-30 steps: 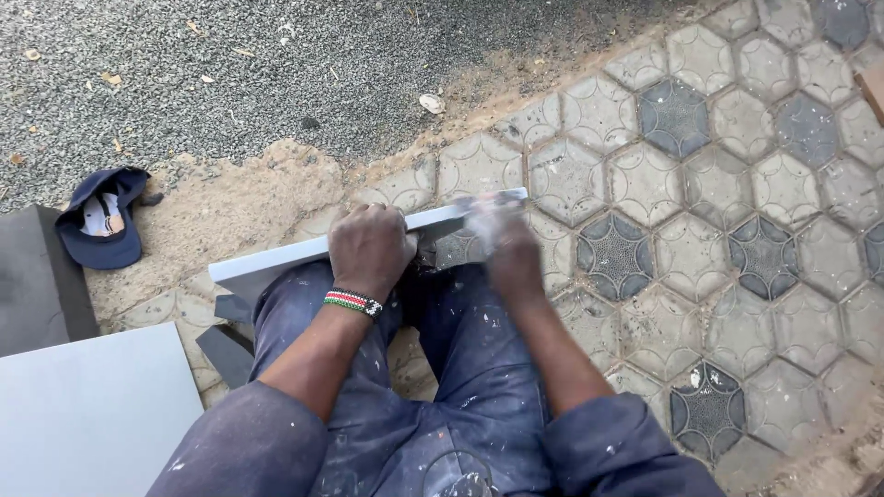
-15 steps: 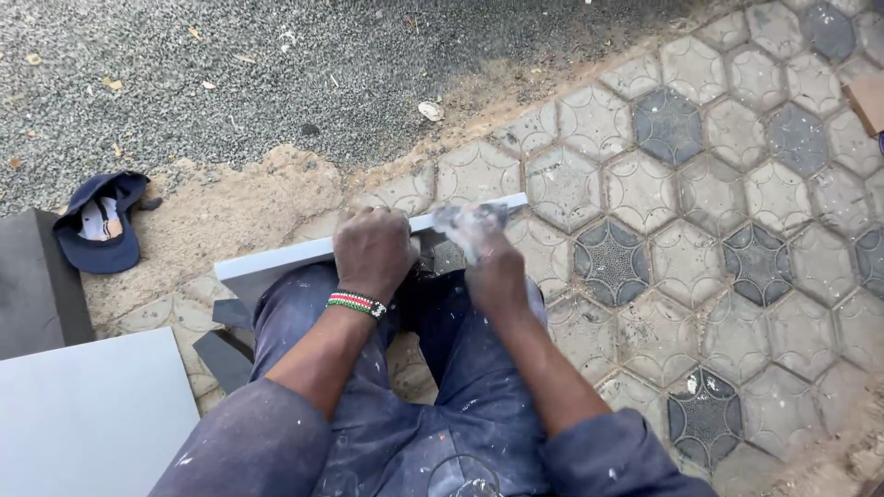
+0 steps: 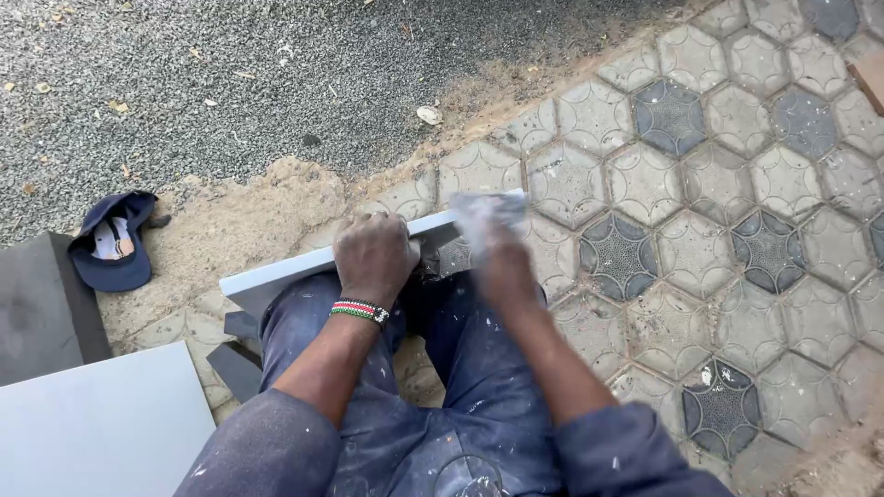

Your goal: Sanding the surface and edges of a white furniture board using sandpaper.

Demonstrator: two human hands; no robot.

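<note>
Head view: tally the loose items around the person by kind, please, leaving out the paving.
Pale grey tiles: 2, one gripped on edge by the left hand while the blurred right hand works along it, one lying flat.
Dark grey slab: 1.
Dark offcuts: 2.
Blue cap: 1.
Total: 6.

Your left hand (image 3: 373, 255) rests on the tile strip (image 3: 295, 265) across your knees; your right hand (image 3: 493, 241) is at its right end. The cap (image 3: 115, 244) lies left on the sand (image 3: 244, 216), behind the slab (image 3: 97, 428).
</note>
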